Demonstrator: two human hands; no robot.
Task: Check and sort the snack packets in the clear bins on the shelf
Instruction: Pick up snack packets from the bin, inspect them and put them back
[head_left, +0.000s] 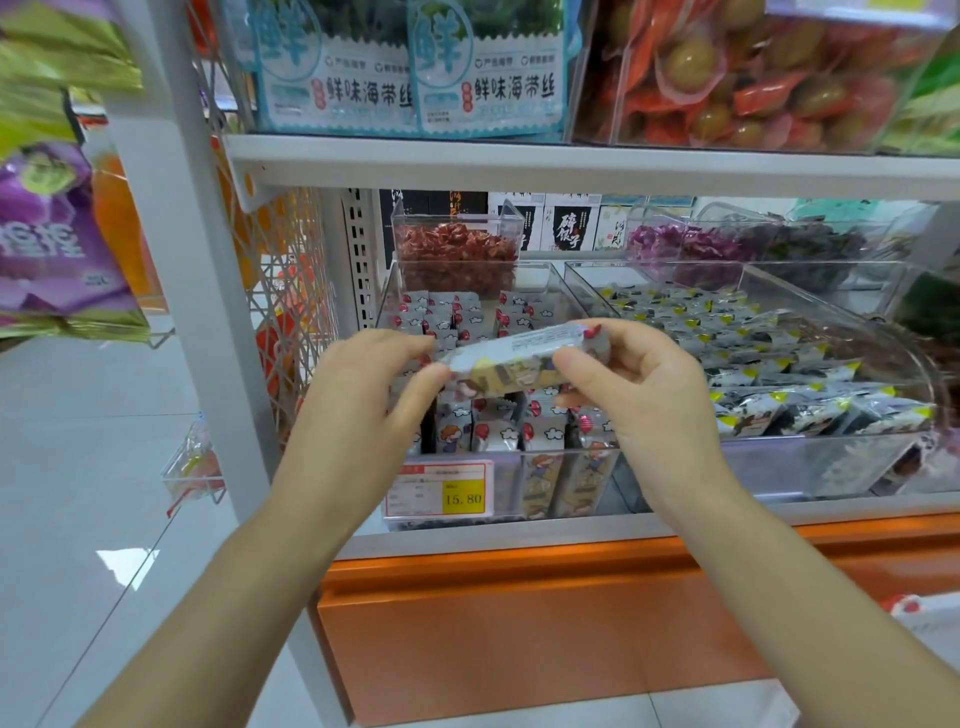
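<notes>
The snack packet (519, 358) is held in the air just above the front half of the left clear bin (566, 486). Its long axis runs left to right, and the right end is tipped a little higher than the left. Its upper face is pale grey with a block of small print too blurred to read. The lower edge shows yellow and a cartoon figure, and the right tip shows red.

The left hand (363, 395) pinches the packet's left end between thumb and curled fingers. The right hand (641, 395) grips the right end, thumb across the front and fingers folded behind.

Inside that bin stand rows of grey packets (457, 317) printed with white clouds and red spots, upright on edge. On the bin's front wall, at its left, hangs a price tag (439, 491) whose yellow panel reads "15.80".

Right of the bin, touching it, a second clear bin (831, 467) holds grey-and-black packets (753, 358) with yellow corners. Behind the bin sits a small clear box of red wrapped sweets (457, 249). Behind it to the right are purple wrapped sweets (685, 241) and a carton (569, 228) lettered "碎银子".

On the shelf board (571, 161) above the bin stand blue-and-white pouches (332, 73) marked "鲜味海带丝". Far left of the bin hangs a purple bag (47, 234).
</notes>
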